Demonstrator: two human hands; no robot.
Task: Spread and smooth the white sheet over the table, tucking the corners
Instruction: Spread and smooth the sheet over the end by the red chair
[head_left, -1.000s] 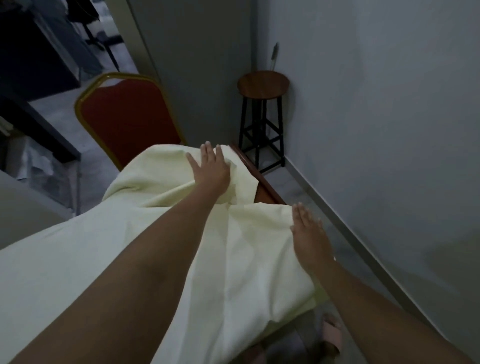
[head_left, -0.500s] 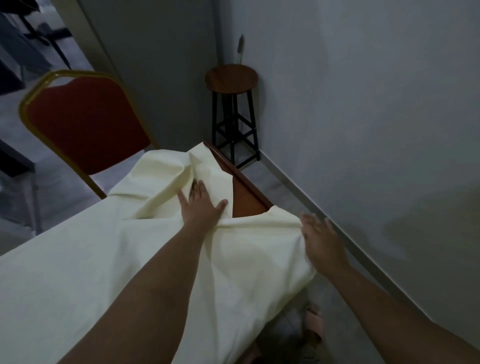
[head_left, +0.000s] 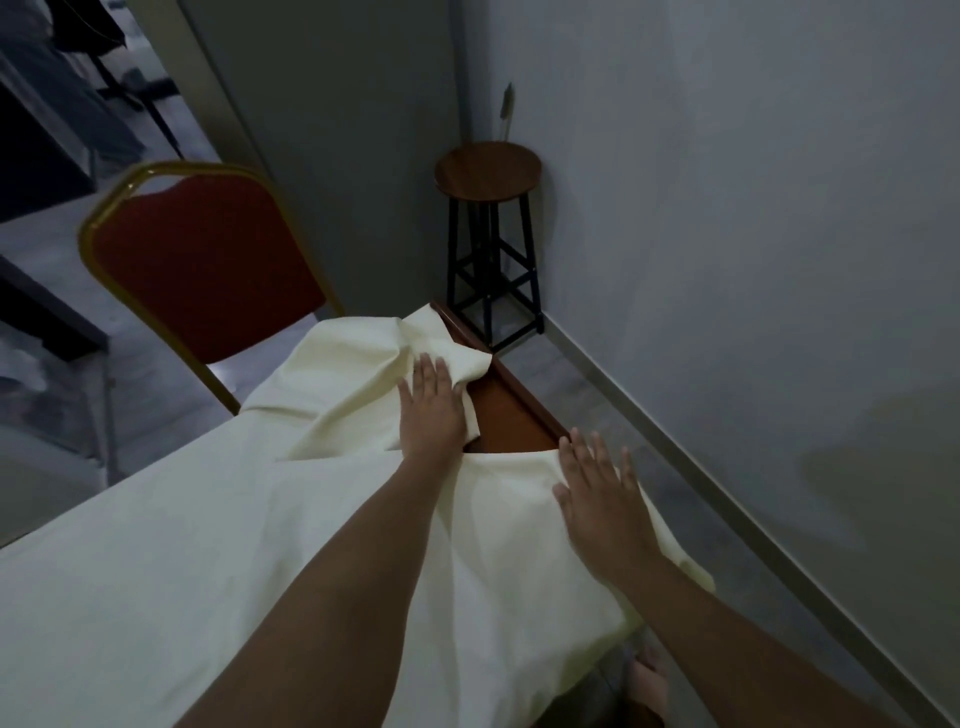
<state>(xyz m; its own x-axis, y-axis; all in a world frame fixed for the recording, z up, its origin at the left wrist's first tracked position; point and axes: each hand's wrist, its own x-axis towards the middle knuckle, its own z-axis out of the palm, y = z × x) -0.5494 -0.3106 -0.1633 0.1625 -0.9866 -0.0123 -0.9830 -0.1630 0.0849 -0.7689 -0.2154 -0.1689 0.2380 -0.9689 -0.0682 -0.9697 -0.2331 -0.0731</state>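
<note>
— Walls first, then: what was around you?

— Grey plaster walls (head_left: 753, 260) met in a corner ahead of me. I stood at the long wooden table (head_left: 511, 415), which ran toward that corner. The pale cream-white cotton sheet (head_left: 208, 545) covered nearly all of it and draped off the near right side. Only a wedge of bare reddish-brown top showed at the far right, where the cloth lay bunched and folded back on itself.

— Anything else nearby?

— A red padded banquet chair with a gold metal frame (head_left: 202, 270) stood just beyond the table's far left edge. A round dark wooden stool on black metal legs (head_left: 488, 171) sat in the corner, apart from the table.

— Why were your hands placed where they were?

— I judged the bare wedge was the work left, so each hand sat on one side of it. My left hand (head_left: 434, 410) lay palm down on the bunched fold, arm stretched long across the cloth. Its fingers were straight and close together, pressing rather than pinching; I could not tell whether the thumb had caught any cloth.

— And the right?

— My right hand (head_left: 597, 493) was flat and spread wide on the sheet's edge, just below the bare wood. It gripped nothing, and the forearm angled in from the lower right. It seemed to pin that side while the left worked the fold.
</note>
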